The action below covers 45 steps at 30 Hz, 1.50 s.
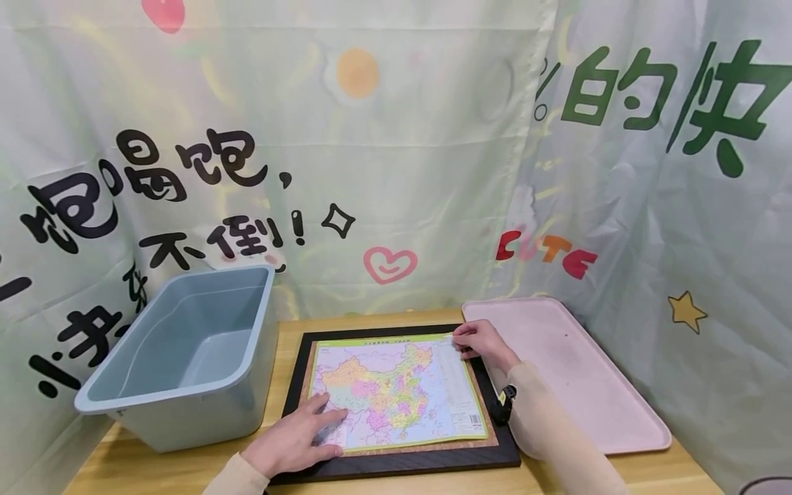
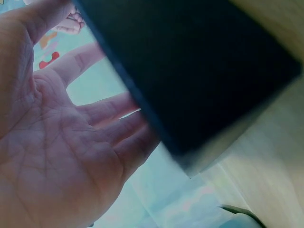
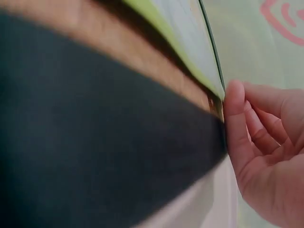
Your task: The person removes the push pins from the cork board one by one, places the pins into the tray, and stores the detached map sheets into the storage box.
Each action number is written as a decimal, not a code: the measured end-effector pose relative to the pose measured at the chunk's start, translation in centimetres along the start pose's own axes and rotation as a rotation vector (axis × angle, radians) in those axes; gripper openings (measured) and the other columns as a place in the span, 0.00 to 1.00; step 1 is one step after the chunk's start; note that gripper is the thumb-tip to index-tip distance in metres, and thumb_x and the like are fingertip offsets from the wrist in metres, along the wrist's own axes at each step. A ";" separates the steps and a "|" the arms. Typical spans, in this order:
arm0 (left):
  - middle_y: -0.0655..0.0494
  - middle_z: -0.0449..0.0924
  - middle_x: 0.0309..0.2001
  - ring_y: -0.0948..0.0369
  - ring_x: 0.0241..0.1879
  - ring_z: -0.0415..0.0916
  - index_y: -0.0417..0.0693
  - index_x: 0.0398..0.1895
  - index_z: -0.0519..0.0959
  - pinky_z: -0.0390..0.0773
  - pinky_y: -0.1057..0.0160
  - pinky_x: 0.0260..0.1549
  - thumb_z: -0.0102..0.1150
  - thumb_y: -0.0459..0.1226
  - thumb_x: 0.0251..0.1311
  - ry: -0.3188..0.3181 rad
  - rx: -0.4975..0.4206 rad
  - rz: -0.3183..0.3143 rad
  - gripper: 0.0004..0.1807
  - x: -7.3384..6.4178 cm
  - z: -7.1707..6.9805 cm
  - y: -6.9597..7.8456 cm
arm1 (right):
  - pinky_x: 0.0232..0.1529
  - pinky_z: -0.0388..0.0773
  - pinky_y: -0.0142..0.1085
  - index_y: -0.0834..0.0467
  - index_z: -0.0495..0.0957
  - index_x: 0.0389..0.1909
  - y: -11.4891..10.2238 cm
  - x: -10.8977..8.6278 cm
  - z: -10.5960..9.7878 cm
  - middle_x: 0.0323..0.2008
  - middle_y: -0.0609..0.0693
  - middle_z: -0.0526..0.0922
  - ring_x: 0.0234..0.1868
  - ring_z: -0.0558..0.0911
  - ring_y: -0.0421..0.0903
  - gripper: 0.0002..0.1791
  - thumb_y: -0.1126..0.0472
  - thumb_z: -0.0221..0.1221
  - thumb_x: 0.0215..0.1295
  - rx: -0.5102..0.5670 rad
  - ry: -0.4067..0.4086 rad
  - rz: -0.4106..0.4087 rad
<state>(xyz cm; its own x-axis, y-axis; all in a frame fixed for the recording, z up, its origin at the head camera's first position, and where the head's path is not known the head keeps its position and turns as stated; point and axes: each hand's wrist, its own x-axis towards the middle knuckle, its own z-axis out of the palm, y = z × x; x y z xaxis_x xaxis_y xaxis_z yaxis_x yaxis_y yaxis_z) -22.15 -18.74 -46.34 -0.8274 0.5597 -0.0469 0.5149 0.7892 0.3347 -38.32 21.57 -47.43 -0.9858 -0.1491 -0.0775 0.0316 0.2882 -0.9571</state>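
A colourful paper map of China (image 1: 377, 392) with a green border lies on a cork board (image 1: 427, 450) in a black frame (image 1: 396, 470). My left hand (image 1: 303, 433) rests over the map's lower left part with its fingers spread. In the left wrist view the palm shows, and those fingers (image 2: 111, 107) pass behind the dark frame (image 2: 190, 71). At the map's upper right corner, my right hand (image 1: 485, 342) has its thumb and forefinger together, pinching the corner. The right wrist view shows these fingertips (image 3: 234, 95) right at that corner, with the map's green edge (image 3: 166, 35) raised off the cork.
To the left on the wooden table (image 1: 287, 364) stands a deep blue-grey plastic bin (image 1: 185, 412). A pink tray (image 1: 581, 371) lies to the right, under the right forearm. Printed curtains (image 1: 396, 172) hang close behind and on both sides.
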 end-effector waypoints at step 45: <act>0.32 0.62 0.69 0.36 0.67 0.63 0.57 0.66 0.74 0.72 0.38 0.56 0.59 0.60 0.61 -0.006 0.003 -0.006 0.34 0.1 0.0 0.1 | 0.29 0.82 0.34 0.73 0.79 0.44 2.2 -1.9 -5.5 0.26 0.52 0.80 0.26 0.79 0.41 0.10 0.72 0.59 0.63 -0.125 0.218 0.174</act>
<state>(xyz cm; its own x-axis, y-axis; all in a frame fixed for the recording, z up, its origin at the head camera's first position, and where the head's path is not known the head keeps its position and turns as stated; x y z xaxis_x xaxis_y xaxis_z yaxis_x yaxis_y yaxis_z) -22.22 -18.57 -46.27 -0.8293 0.5561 -0.0546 0.5102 0.7936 0.3315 -37.26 27.71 -47.79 -0.9799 0.1156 -0.1623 0.1958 0.4075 -0.8920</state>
